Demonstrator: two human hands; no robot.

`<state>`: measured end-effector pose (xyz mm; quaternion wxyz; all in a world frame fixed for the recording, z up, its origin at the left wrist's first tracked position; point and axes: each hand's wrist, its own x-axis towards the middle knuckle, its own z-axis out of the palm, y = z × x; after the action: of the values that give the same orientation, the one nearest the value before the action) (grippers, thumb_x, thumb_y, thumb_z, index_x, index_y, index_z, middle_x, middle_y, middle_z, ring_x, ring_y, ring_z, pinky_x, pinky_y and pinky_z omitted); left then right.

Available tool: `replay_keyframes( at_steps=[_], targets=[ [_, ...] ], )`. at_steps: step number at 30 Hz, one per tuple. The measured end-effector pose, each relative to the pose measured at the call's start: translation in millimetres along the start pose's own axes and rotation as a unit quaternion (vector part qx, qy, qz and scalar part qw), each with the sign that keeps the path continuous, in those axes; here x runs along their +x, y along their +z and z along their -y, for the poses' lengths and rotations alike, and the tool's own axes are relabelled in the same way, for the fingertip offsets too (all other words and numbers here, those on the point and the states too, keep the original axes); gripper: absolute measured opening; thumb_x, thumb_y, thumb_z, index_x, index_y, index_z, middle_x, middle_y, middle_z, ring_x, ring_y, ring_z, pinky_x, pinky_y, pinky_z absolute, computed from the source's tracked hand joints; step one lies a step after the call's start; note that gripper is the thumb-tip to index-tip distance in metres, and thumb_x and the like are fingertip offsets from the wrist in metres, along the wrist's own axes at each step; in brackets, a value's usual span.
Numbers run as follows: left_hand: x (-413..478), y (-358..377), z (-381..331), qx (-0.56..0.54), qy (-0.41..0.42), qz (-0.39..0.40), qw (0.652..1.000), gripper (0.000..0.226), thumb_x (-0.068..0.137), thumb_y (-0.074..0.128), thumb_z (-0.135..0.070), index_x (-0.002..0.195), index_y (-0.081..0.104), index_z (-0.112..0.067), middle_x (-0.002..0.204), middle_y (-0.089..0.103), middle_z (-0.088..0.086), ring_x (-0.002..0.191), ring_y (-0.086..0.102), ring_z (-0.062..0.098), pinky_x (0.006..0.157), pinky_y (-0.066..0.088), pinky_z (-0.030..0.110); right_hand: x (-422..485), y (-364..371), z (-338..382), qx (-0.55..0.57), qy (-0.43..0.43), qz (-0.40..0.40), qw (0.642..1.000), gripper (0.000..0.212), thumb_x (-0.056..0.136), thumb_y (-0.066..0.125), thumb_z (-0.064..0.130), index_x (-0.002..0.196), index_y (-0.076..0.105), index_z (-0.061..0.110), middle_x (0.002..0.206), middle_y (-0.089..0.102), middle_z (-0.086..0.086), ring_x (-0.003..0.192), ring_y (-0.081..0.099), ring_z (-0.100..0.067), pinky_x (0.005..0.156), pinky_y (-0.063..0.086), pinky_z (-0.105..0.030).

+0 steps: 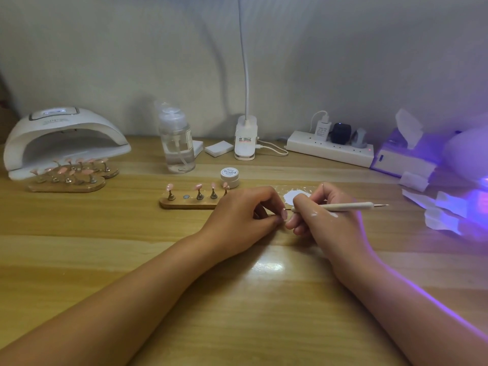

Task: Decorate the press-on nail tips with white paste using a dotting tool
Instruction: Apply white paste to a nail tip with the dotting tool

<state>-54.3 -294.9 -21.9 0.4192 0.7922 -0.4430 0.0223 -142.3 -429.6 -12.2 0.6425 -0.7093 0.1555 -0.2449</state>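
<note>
My left hand (245, 211) pinches a pink nail tip (284, 213) on its small stand, just above the table. My right hand (324, 215) grips a white dotting tool (346, 206), its front point touching the nail tip and its rear point sticking out to the right. White paste is smeared on the back of my right hand. A white paste blob (293, 196) lies on the table behind my hands. The small paste jar (230, 176) stands closed behind a wooden holder (188, 203) carrying several pink nail tips on stands.
Two more wooden holders (67, 184) with pink tips sit at the left before a white nail lamp (63, 138). A clear pump bottle (178, 146), a clip lamp base (245, 140) and a power strip (330, 149) line the back. Tissues (443, 215) and a violet-lit device lie at the right.
</note>
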Motion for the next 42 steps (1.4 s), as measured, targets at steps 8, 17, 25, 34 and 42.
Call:
replay_keyframes(
  at_steps=[8,17,25,34,42],
  targets=[
    [0.0,-0.6,-1.1,0.003,-0.001,0.002,1.0,0.015,0.082,0.072,-0.009,0.085,0.069,-0.023,0.08,0.07,-0.02,0.065,0.06,-0.001,0.061,0.038,0.009,-0.6,0.7,1.4,0.021,-0.005,-0.001,1.0,0.019,0.084,0.062,0.002,0.071,0.049,0.008,0.054,0.068,-0.013,0.042,0.057,-0.009,0.044,0.047,-0.017],
    [-0.2,-0.7,-1.4,0.005,0.004,0.001,1.0,0.021,0.082,0.073,-0.009,0.083,0.067,-0.029,0.079,0.068,-0.023,0.065,0.06,-0.002,0.061,0.039,0.008,-1.5,0.6,1.9,0.033,-0.013,-0.004,0.999,0.014,0.084,0.061,0.0,0.076,0.051,0.004,0.053,0.067,-0.013,0.043,0.059,-0.006,0.043,0.045,-0.016],
    [0.6,-0.2,-0.2,0.005,0.007,-0.003,1.0,0.019,0.082,0.073,-0.008,0.082,0.068,-0.026,0.074,0.065,-0.029,0.065,0.06,0.0,0.061,0.039,0.008,-2.0,0.2,2.4,0.01,-0.012,-0.005,1.0,0.016,0.084,0.061,0.003,0.073,0.049,0.006,0.053,0.068,-0.011,0.042,0.056,-0.009,0.043,0.045,-0.017],
    [1.6,-0.2,2.4,-0.007,-0.003,0.001,1.0,0.017,0.083,0.074,-0.009,0.083,0.069,-0.025,0.074,0.066,-0.029,0.063,0.061,-0.001,0.06,0.038,0.008,0.2,-1.2,-2.6,-0.008,-0.006,-0.023,1.0,0.024,0.077,0.062,0.014,0.062,0.044,0.015,0.044,0.06,-0.006,0.037,0.047,-0.007,0.039,0.039,-0.016],
    [2.3,0.1,2.4,0.0,-0.006,-0.003,1.0,0.018,0.082,0.074,-0.009,0.082,0.068,-0.027,0.071,0.064,-0.031,0.062,0.06,-0.002,0.06,0.037,0.008,2.9,-0.5,-7.0,-0.026,-0.013,-0.007,1.0,0.017,0.066,0.06,0.024,0.06,0.044,0.02,0.053,0.068,-0.009,0.041,0.055,-0.009,0.04,0.041,-0.016]
  ],
)
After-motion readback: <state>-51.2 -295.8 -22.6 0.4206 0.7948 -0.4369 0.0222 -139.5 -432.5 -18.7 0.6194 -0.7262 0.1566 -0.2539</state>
